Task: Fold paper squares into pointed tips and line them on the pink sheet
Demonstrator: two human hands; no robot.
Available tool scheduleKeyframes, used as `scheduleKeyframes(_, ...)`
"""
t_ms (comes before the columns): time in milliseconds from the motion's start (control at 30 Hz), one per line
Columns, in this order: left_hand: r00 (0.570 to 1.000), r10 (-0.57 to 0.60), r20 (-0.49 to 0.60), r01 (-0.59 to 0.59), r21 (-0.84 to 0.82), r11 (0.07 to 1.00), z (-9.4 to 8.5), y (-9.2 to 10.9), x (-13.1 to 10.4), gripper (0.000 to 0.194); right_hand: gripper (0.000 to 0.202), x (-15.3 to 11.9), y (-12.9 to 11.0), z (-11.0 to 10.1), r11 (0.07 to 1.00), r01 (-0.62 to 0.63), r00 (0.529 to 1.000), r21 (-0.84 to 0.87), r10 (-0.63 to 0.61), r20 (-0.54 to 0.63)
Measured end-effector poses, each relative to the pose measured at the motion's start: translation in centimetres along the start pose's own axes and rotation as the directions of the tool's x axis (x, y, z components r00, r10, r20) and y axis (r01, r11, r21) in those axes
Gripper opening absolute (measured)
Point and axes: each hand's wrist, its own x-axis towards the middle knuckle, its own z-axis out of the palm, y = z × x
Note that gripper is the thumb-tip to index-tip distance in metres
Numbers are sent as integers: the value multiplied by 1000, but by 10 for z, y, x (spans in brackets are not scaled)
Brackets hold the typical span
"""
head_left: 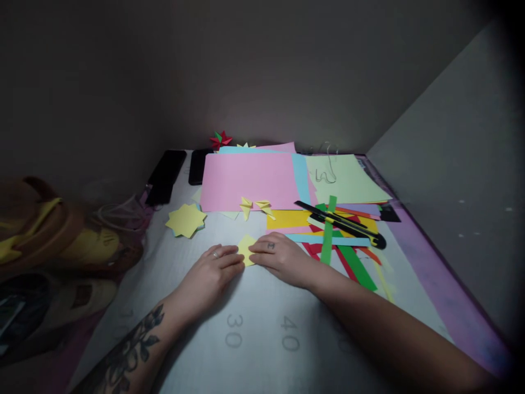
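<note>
A small pale yellow piece of paper lies on the white mat between my hands, one corner pointing away from me. My left hand has its fingertips on the paper's left side, fingers bent and close together. From the right, my right hand pinches or presses the other side, its fingers also together. Both hands cover part of the sheet, so its folds are hard to make out. Just beyond are two folded yellow paper pieces, at the edge of a pink sheet.
A yellow star-shaped paper stack lies at the left. Coloured paper strips and a black utility knife are at the right. Pale green sheets, a red paper star and a black phone sit near the wall.
</note>
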Motion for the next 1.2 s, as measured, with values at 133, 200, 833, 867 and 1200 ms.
scheduleKeyframes(133, 998, -4, 63, 3, 14, 1000, -5, 0, 0, 29, 16, 0, -1, 1, 981, -120, 991, 150, 127, -38)
scheduleKeyframes(200, 996, -25, 84, 24, 11, 1000, -8, 0, 0, 31, 16, 2, -4, 2, 956, -203, 976, 212, 214, -33)
scheduleKeyframes(833, 877, -463, -126, 435, -196, 879, 7, 25, 21, 18, 15, 16, -14, 11, 846, -527, 850, 86, 526, 34)
scheduleKeyframes(867, 871, -473, -133, 445, -190, 875, 9, 24, 22, 18, 15, 17, -14, 10, 841, -536, 844, 80, 535, 34)
scheduleKeyframes(1200, 830, -540, -138, 523, -142, 840, 12, 24, 29, 17, 16, 20, -13, 13, 800, -600, 800, 26, 600, 11)
